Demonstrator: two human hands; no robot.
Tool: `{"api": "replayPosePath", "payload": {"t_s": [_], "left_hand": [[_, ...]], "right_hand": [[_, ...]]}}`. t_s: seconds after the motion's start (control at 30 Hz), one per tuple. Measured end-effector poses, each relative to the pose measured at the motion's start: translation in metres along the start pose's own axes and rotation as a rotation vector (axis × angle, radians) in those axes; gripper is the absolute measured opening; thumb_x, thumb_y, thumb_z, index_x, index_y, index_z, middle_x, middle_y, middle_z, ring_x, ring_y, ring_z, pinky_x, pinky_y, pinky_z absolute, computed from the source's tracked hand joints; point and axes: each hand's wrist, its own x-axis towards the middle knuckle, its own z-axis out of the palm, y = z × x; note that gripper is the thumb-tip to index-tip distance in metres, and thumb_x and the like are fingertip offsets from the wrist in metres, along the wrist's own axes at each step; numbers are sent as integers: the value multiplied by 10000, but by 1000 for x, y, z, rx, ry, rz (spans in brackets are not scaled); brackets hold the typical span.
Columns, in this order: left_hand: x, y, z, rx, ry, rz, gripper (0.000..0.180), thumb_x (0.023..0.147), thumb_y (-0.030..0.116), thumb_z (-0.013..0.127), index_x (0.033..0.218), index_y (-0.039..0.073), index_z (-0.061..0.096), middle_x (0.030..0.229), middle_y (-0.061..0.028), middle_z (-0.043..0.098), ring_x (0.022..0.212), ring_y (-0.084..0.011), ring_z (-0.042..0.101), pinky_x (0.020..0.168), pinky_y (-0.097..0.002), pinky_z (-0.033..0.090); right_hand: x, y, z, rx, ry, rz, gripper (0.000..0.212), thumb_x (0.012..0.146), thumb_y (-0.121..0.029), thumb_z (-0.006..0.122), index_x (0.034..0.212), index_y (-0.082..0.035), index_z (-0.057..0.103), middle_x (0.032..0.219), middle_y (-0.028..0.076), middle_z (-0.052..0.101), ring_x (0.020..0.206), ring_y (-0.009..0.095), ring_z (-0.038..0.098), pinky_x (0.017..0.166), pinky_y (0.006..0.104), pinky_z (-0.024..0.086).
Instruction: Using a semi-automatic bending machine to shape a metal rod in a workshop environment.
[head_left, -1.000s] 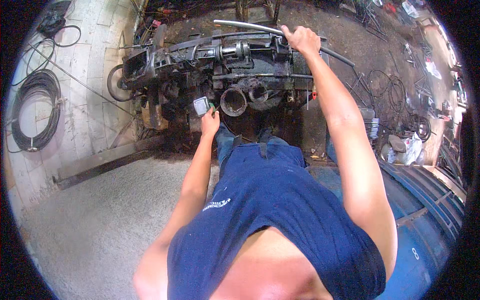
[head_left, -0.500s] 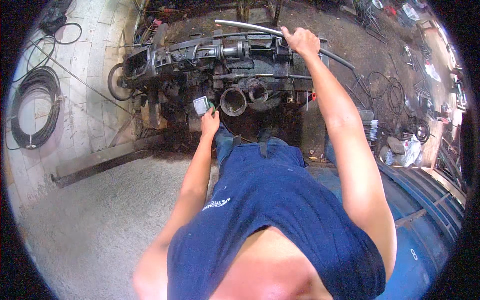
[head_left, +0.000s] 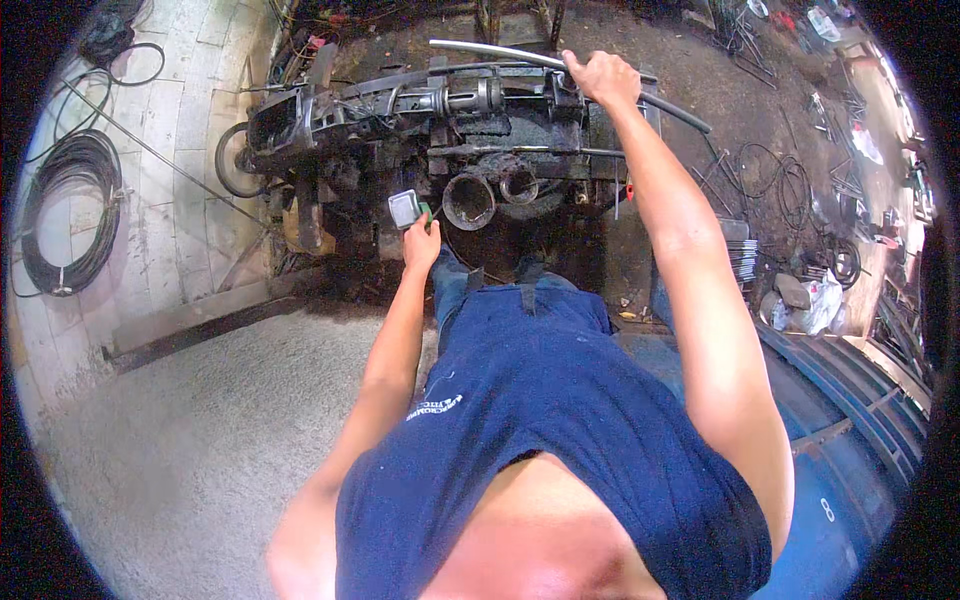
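Observation:
My right hand point(head_left: 600, 77) is closed around a long curved metal pipe point(head_left: 490, 49) that runs across the top of a dark, greasy machine point(head_left: 440, 130). My left hand point(head_left: 420, 240) holds a small grey box-shaped switch with a green part point(head_left: 404, 209), just in front of the machine's lower left. A round open metal cylinder point(head_left: 468, 201) sits on the machine to the right of the left hand. I wear a dark blue shirt and jeans.
A black coiled cable point(head_left: 70, 215) lies on pale tiles at left. A long metal bar point(head_left: 190, 322) rests along the tile edge. Wires, scrap and a white bag point(head_left: 815, 300) litter the dirt at right. Blue barrels point(head_left: 860, 440) stand at lower right.
Both hands keep their grips. The view has shifted only slightly; nothing else has visibly moved.

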Motion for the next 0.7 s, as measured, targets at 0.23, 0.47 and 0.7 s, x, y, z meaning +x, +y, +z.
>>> {"api": "replayPosePath", "payload": {"t_s": [0.23,0.47,0.7], "left_hand": [[0,2,0,7,-12,-42,435,892,319,592,1244,65,615,1024,-282,657,991,-412,640,865,-469,503],[3,-5,3,-4,-2,-29,433,888,313,601,1236,55,620,1034,-281,655,997,-411,639,863,-468,504],[3,1,2,-19,12,-7,449,888,319,598,1235,35,615,1015,-282,658,976,-420,641,855,-473,505]], "right_hand": [[-1,3,0,11,-29,30,725,841,-692,442,998,-47,735,1042,217,691,1009,353,664,863,442,514],[1,4,-1,15,-37,21,729,837,-701,442,992,-53,737,1042,207,694,1008,355,664,855,438,518],[1,-1,2,-5,-5,-7,728,828,-694,450,959,-40,740,1001,224,697,970,365,675,835,444,527]]}}
